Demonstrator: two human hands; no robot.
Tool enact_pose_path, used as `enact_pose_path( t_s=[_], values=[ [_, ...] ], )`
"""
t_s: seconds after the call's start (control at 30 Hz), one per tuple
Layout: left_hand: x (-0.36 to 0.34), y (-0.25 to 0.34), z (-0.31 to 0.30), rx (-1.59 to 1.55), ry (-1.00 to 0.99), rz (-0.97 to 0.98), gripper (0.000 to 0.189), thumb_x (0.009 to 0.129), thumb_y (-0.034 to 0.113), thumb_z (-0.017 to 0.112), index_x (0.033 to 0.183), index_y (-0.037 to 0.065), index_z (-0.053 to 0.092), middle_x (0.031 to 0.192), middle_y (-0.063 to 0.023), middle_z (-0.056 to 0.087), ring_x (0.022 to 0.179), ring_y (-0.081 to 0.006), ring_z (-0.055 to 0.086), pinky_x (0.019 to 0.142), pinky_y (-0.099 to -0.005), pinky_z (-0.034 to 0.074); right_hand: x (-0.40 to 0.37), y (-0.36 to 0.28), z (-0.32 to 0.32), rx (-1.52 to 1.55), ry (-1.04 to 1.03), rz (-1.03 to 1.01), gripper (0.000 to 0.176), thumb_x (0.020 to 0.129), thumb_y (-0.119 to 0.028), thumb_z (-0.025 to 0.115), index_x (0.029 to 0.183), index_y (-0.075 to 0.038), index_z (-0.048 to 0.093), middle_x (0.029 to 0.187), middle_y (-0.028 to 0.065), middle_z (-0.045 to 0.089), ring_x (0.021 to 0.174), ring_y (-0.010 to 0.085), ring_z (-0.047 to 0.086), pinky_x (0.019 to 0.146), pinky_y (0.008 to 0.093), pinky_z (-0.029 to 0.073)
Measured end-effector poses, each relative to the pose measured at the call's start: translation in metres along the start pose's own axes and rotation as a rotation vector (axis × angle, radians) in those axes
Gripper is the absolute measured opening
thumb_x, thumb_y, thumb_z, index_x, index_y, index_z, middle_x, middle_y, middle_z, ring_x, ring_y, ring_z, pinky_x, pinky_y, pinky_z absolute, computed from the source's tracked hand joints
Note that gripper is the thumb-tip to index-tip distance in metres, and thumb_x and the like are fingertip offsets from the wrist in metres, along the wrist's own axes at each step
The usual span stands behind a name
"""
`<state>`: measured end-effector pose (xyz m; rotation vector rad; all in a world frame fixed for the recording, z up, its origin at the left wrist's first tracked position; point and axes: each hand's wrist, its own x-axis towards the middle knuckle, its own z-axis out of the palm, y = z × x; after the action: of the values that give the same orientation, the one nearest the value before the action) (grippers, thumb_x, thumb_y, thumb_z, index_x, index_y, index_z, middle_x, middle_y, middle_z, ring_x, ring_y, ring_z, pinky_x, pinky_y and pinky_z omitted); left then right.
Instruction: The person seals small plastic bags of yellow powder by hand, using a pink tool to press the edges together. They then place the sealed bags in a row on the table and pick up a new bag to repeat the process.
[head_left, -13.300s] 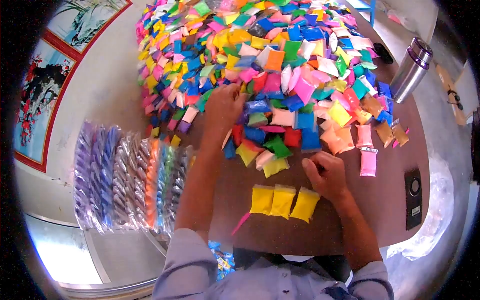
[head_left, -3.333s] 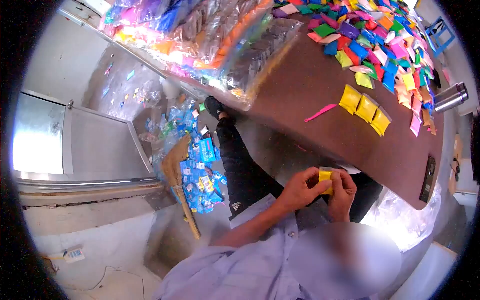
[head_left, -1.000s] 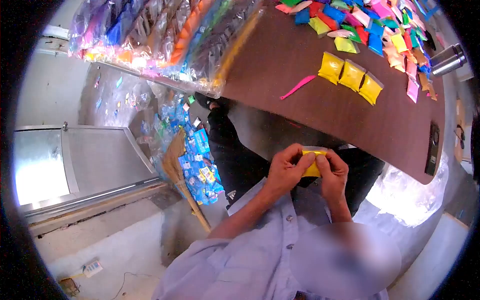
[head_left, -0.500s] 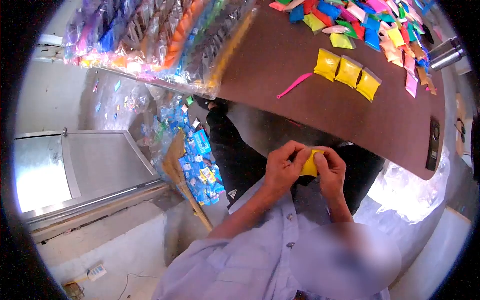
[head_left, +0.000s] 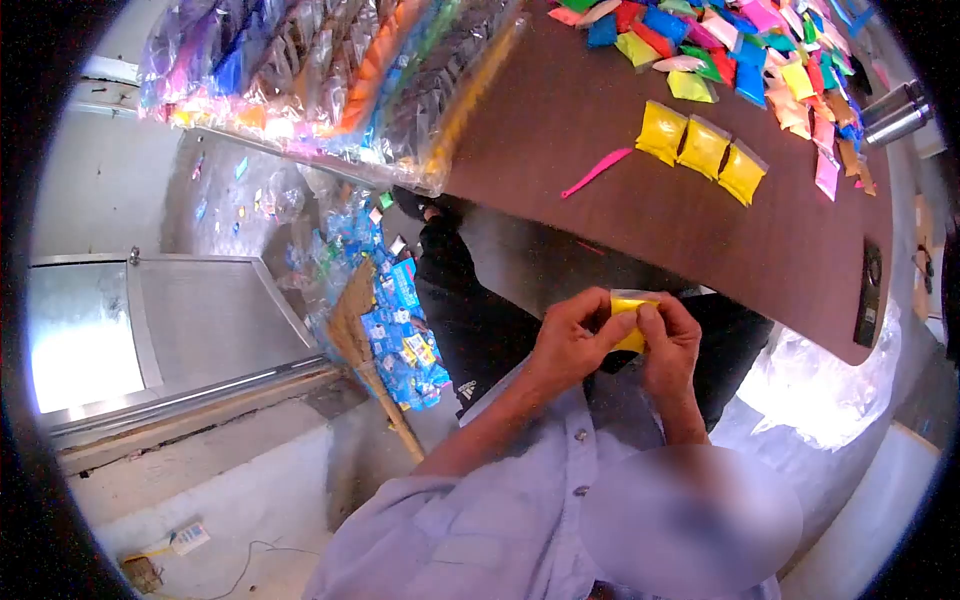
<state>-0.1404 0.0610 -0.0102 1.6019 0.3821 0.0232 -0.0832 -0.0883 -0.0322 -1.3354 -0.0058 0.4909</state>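
Note:
Over my lap, just short of the table edge, a small yellow packet with a clear top edge is held between both hands. My left hand grips its left side, thumb on the front and fingers curled behind. On the other side my right hand pinches it, its thumb meeting the left thumb near the middle of the packet. Fingers cover much of the packet. Up on the table lie a row of three yellow packets and a pink plastic stick.
Colourful packets are heaped on the brown table beside a metal cylinder. Clear bags of coloured packets cover its left end. A broom and blue wrappers are on the floor.
Both thumbs have come together on the front of the packet, and its clear top edge now shows above my fingers. The view has shifted slightly.

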Motion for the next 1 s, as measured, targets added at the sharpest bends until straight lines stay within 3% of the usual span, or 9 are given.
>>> enact_pose_path(
  t_s=[0.17, 0.2, 0.27, 0.37, 0.57, 0.73, 0.87, 1.0],
  values=[
    [-0.004, -0.003, 0.004, -0.124, -0.047, -0.105, 0.017, 0.097, 0.017, 0.072, 0.099, 0.001, 0.066, 0.087, -0.0011, 0.066, 0.080, -0.0062, 0.059, 0.069, -0.0252, 0.050, 0.001, 0.009, -0.005, -0.092, -0.003, -0.131, 0.019, 0.103, -0.012, 0.062, 0.114, 0.001, 0.069, 0.105, 0.0041, 0.071, 0.092, 0.0099, 0.065, 0.083, 0.0246, 0.053],
    [-0.004, -0.004, 0.001, -0.013, -0.039, -0.098, 0.018, 0.097, 0.017, 0.072, 0.100, 0.000, 0.066, 0.087, -0.0010, 0.066, 0.080, -0.0059, 0.058, 0.069, -0.0251, 0.050, -0.001, 0.010, -0.002, -0.100, 0.003, -0.132, 0.019, 0.103, -0.012, 0.062, 0.114, 0.001, 0.069, 0.105, 0.0041, 0.071, 0.092, 0.0099, 0.065, 0.083, 0.0246, 0.053],
    [-0.003, -0.006, -0.002, 0.090, -0.040, -0.083, 0.018, 0.098, 0.017, 0.072, 0.101, 0.000, 0.066, 0.088, -0.0010, 0.066, 0.080, -0.0056, 0.058, 0.069, -0.0249, 0.050, -0.004, 0.010, 0.005, 0.072, 0.053, -0.030, 0.020, 0.103, -0.015, 0.063, 0.113, 0.000, 0.071, 0.105, 0.0034, 0.071, 0.093, 0.0101, 0.065, 0.083, 0.0246, 0.053],
    [-0.008, -0.011, -0.001, 0.071, -0.003, -0.063, 0.018, 0.097, 0.015, 0.072, 0.102, 0.000, 0.065, 0.088, -0.0013, 0.067, 0.080, -0.0060, 0.059, 0.069, -0.0252, 0.051, -0.004, 0.003, 0.007, 0.014, 0.000, 0.047, 0.022, 0.103, -0.018, 0.065, 0.113, 0.000, 0.071, 0.104, 0.0030, 0.071, 0.092, 0.0101, 0.065, 0.083, 0.0247, 0.054],
    [-0.013, -0.004, 0.006, -0.131, 0.058, -0.056, 0.016, 0.097, 0.012, 0.072, 0.105, -0.001, 0.066, 0.092, -0.0035, 0.070, 0.080, -0.0083, 0.064, 0.070, -0.0256, 0.053, -0.005, 0.005, 0.003, -0.068, 0.022, -0.061, 0.023, 0.103, -0.019, 0.065, 0.115, 0.000, 0.071, 0.101, 0.0023, 0.072, 0.091, 0.0090, 0.065, 0.083, 0.0246, 0.054],
    [-0.013, -0.008, 0.002, 0.048, 0.046, -0.055, 0.021, 0.097, 0.013, 0.073, 0.112, 0.000, 0.066, 0.095, -0.0035, 0.071, 0.084, -0.0084, 0.065, 0.073, -0.0250, 0.054, -0.009, 0.012, 0.004, 0.097, 0.034, -0.012, 0.024, 0.103, -0.019, 0.066, 0.117, 0.000, 0.070, 0.104, 0.0025, 0.072, 0.093, 0.0089, 0.065, 0.083, 0.0249, 0.054],
    [-0.013, -0.001, -0.001, -0.014, -0.027, -0.101, 0.021, 0.098, 0.014, 0.072, 0.112, 0.000, 0.066, 0.095, -0.0030, 0.071, 0.086, -0.0082, 0.065, 0.075, -0.0249, 0.054, -0.010, 0.010, 0.001, 0.012, -0.010, 0.022, 0.023, 0.102, -0.017, 0.066, 0.118, 0.000, 0.070, 0.107, 0.0022, 0.071, 0.095, 0.0092, 0.065, 0.085, 0.0253, 0.054],
    [-0.015, -0.003, 0.001, -0.149, 0.079, -0.072, 0.018, 0.100, 0.017, 0.070, 0.107, 0.001, 0.067, 0.092, -0.0016, 0.069, 0.086, -0.0079, 0.063, 0.076, -0.0243, 0.052, -0.009, 0.017, -0.005, -0.067, -0.110, -0.034, 0.023, 0.101, -0.016, 0.067, 0.118, 0.001, 0.070, 0.110, 0.0031, 0.070, 0.098, 0.0106, 0.065, 0.086, 0.0256, 0.054]
  ],
)
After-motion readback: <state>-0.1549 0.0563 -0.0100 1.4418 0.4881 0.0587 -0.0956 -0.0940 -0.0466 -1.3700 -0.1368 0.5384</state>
